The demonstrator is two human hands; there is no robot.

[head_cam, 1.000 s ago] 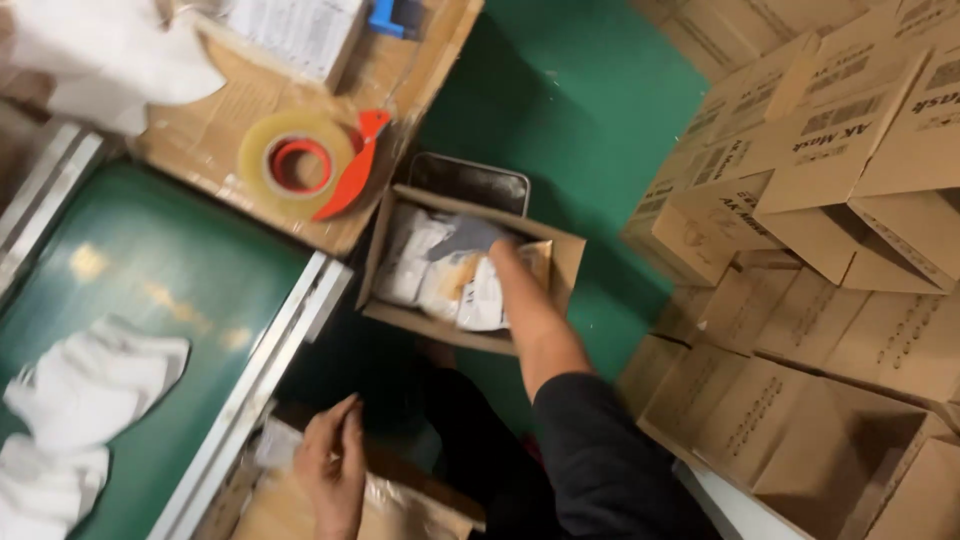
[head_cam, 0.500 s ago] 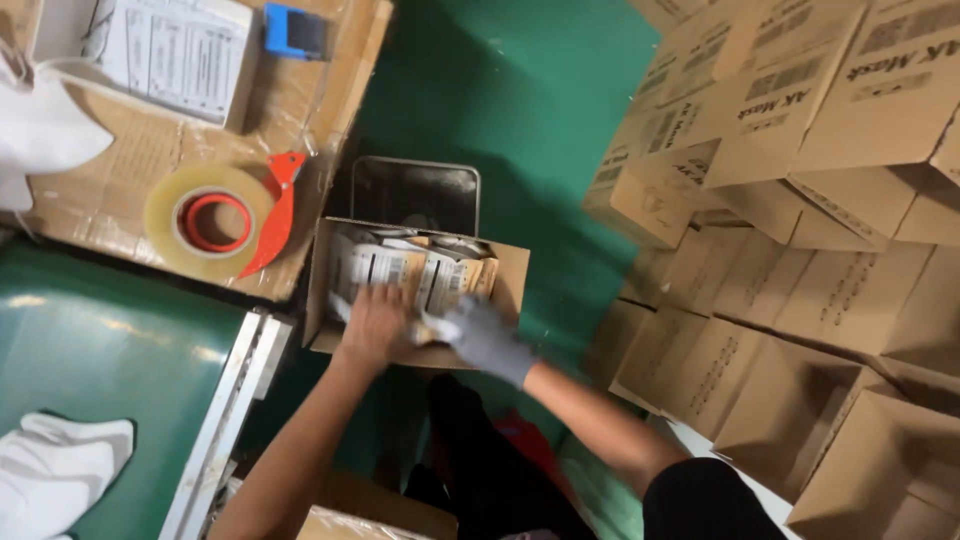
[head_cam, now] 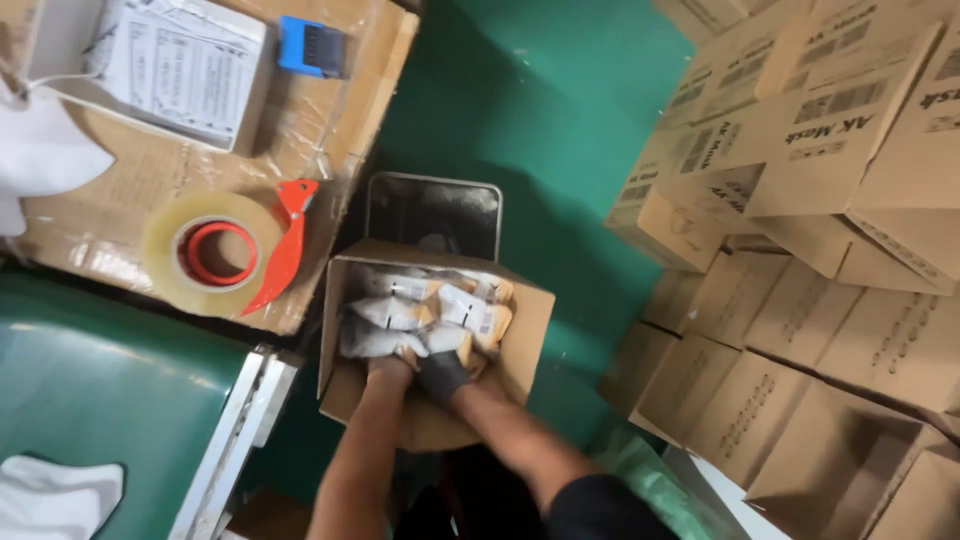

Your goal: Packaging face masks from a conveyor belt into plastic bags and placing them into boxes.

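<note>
Open cardboard box point(head_cam: 520, 330) on the green floor point(head_cam: 540, 120), just off the tabletop's point(head_cam: 330, 130) right edge; filled with wrapped packets point(head_cam: 420, 305). Left hand point(head_cam: 388, 368), bare, and right hand point(head_cam: 443, 370), in a dark glove, side by side inside the box, both pressed on the packets; whether the fingers grip cannot be told. Tape dispenser point(head_cam: 225, 250) near the tabletop's front right corner. Stacked cartons point(head_cam: 830, 200) to the right.

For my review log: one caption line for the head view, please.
Both hands, the bare left hand and the gloved right hand, press onto plastic-wrapped packets inside an open cardboard box beside a tape dispenser.
</note>
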